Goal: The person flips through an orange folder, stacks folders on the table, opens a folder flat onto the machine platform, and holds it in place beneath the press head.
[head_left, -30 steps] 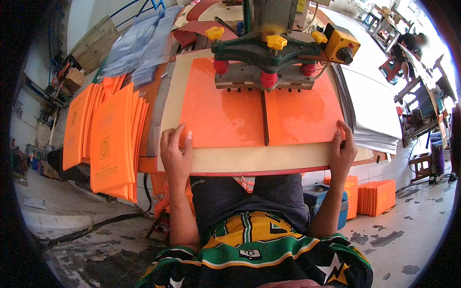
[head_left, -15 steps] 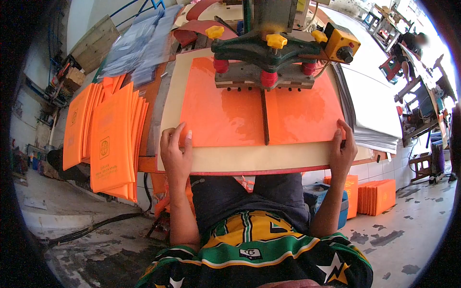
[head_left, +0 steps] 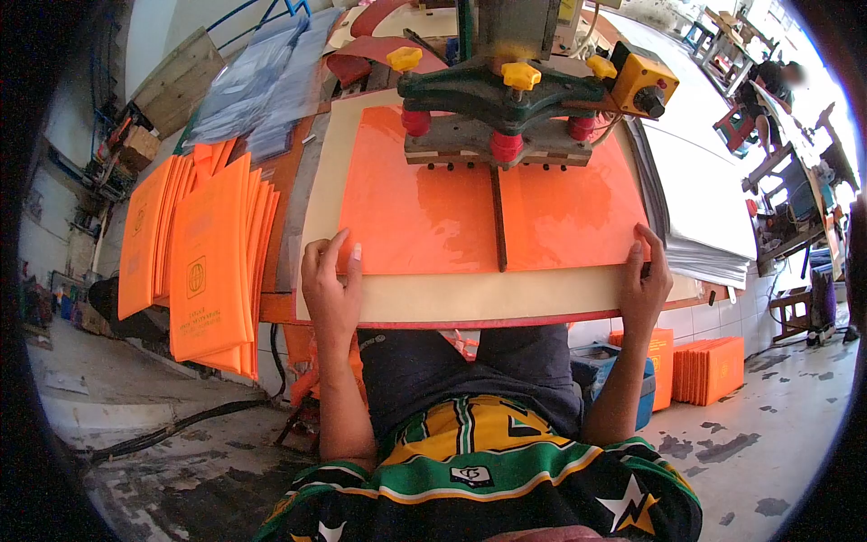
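An orange sheet (head_left: 424, 217) lies flat on a cream board (head_left: 470, 298), with a dark strip (head_left: 498, 221) running down its middle. Over the sheet's back part stands a press head (head_left: 501, 108) with yellow knobs and red posts. My left hand (head_left: 332, 285) is at the sheet's front left corner, fingers apart, with nothing held. At the front right corner is my right hand (head_left: 645, 280), its fingers curled at the sheet's edge; whether it pinches the sheet is hard to make out.
Orange printed folders (head_left: 212, 271) hang over the table's left side. Clear plastic sheets (head_left: 262, 81) lie behind them. White sheets (head_left: 700, 190) are stacked at the right. More orange folders (head_left: 709, 372) stand on the floor. A person (head_left: 775, 90) sits at the far right.
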`<state>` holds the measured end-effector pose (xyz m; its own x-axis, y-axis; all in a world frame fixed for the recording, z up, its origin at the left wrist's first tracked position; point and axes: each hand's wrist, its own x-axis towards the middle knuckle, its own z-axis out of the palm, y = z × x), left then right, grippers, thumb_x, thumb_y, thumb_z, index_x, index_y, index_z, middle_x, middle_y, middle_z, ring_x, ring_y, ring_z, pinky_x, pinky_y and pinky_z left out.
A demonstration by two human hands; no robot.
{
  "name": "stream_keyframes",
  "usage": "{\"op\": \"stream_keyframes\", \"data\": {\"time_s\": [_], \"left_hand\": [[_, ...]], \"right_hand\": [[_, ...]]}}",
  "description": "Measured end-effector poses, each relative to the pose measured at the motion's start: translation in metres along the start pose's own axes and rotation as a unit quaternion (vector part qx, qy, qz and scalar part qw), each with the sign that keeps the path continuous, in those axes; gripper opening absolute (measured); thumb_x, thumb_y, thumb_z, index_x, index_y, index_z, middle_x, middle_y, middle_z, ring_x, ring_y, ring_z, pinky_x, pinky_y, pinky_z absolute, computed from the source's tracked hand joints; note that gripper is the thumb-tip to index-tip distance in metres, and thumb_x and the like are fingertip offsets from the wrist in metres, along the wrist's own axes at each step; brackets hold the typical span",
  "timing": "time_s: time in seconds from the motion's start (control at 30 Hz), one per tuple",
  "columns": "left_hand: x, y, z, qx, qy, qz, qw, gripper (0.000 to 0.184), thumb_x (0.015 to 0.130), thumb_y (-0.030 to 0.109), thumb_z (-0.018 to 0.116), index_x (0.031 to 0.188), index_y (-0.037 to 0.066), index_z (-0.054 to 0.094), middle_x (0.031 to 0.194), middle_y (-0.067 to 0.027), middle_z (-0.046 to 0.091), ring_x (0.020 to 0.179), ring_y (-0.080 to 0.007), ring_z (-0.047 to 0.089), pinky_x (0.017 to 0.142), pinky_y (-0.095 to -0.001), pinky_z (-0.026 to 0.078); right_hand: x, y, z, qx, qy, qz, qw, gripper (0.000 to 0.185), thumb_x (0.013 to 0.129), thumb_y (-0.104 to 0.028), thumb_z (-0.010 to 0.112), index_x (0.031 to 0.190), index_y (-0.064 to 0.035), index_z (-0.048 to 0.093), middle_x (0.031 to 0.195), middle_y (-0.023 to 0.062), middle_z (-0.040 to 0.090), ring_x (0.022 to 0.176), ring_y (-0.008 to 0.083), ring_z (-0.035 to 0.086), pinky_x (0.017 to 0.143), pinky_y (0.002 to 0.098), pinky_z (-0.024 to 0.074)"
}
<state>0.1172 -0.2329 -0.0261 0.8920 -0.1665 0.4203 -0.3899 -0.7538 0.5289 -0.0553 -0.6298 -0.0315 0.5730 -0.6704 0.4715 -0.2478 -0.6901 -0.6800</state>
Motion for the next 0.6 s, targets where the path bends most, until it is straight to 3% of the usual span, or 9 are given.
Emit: {"op": "stream_keyframes", "data": {"time_s": [0.23, 0.6], "left_hand": [[-0.0002, 0.0005, -0.0001, 0.000, 0.008, 0.008, 1.000, 0.038, 0.107, 0.029, 0.065, 0.134, 0.004, 0.070, 0.118, -0.0141, 0.062, 0.113, -0.0300, 0.064, 0.098, -0.0441, 0.054], [-0.0008, -0.0003, 0.0008, -0.006, 0.006, 0.000, 1.000, 0.039, 0.106, 0.029, 0.066, 0.135, 0.004, 0.070, 0.118, -0.0141, 0.062, 0.114, -0.0303, 0.064, 0.099, -0.0442, 0.054]], "right_hand": [[0.0007, 0.0014, 0.0018, 0.003, 0.018, -0.046, 0.999, 0.029, 0.109, -0.016, 0.054, 0.127, 0.0019, 0.068, 0.124, 0.0230, 0.074, 0.119, 0.0373, 0.072, 0.100, 0.0446, 0.0550], [0.0005, -0.0004, -0.0005, 0.007, 0.004, -0.012, 1.000, 0.031, 0.110, -0.019, 0.054, 0.127, 0.0023, 0.068, 0.124, 0.0233, 0.074, 0.120, 0.0374, 0.072, 0.102, 0.0440, 0.0543]]}}
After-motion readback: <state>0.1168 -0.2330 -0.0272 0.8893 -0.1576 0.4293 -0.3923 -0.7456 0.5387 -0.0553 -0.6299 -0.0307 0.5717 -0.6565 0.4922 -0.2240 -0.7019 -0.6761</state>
